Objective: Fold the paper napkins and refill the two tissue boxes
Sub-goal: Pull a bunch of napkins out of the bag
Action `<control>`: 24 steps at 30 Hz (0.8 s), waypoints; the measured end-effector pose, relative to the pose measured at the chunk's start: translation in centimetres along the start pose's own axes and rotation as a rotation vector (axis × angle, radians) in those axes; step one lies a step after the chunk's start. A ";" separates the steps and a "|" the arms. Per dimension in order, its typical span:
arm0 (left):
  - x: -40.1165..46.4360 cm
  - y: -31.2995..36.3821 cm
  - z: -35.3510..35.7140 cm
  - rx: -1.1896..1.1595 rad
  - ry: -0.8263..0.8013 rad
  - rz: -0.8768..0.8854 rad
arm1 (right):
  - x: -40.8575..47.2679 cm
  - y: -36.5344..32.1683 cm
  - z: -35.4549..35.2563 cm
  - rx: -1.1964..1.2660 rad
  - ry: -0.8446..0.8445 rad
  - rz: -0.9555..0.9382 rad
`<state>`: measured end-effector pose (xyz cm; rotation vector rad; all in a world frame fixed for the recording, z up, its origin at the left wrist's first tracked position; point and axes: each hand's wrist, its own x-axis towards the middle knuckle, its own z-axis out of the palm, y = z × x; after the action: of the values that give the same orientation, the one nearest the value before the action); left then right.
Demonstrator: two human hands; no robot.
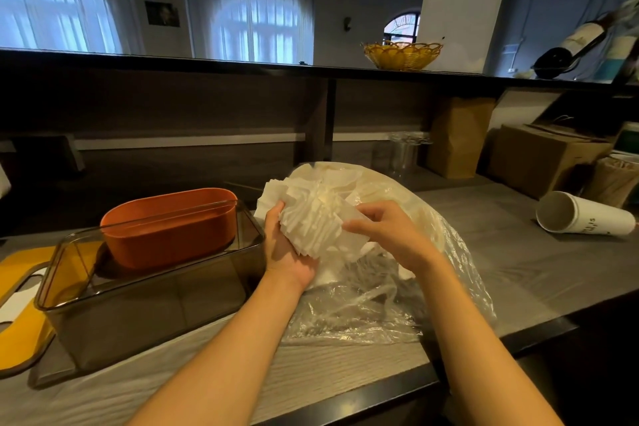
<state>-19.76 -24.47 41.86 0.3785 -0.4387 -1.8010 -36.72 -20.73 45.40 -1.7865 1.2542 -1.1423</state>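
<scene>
The person stands at a grey wooden surface (345,360) and holds a loose bundle of white paper napkins (313,221) above the open mouth of a clear plastic bag (397,294). More napkins (332,173) lie inside the bag, behind the bundle. The left hand (287,249) supports the bundle from below, with the palm up and the fingers curled around its left edge. The right hand (390,235) pinches the right side of the bundle, thumb toward the person and fingers behind the paper.

To me this looks like the early step of the task: taking napkins out of the bag and separating a portion to fold. The napkins in the hands look ruffled, not yet folded flat.

To the left, near the bag, stand the two boxes. The orange box (169,228) sits inside the far end of the bigger smoky transparent box (145,318). Both are open on top, and I see no napkins in either. A yellow lid (20,322) lies beside them at the left edge.

The next move, I think, asks for a flat place. The bundle should be laid on the free surface in front of the bag, smoothed, and folded to a size that fits the boxes. The paper is thin and soft, so a gentle grip is needed, or the sheets may tear or slip apart.

A white paper cup (581,214) lies on its side far to the right.
</scene>
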 end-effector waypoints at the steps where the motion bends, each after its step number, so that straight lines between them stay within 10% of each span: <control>1: 0.1 0.0 -0.1 0.003 -0.003 -0.005 | 0.0 0.0 0.1 0.024 0.033 -0.006; 18: 0.7 -1.8 -0.1 0.274 0.124 0.065 | 0.2 -10.0 -0.3 0.384 0.350 -0.064; 24: 0.5 -1.9 0.3 0.332 0.181 0.058 | 1.5 -9.3 2.5 0.260 0.382 0.249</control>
<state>-21.67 -24.42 41.21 0.7454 -0.6158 -1.6217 -30.76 -19.07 52.97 -1.2197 1.4209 -1.4661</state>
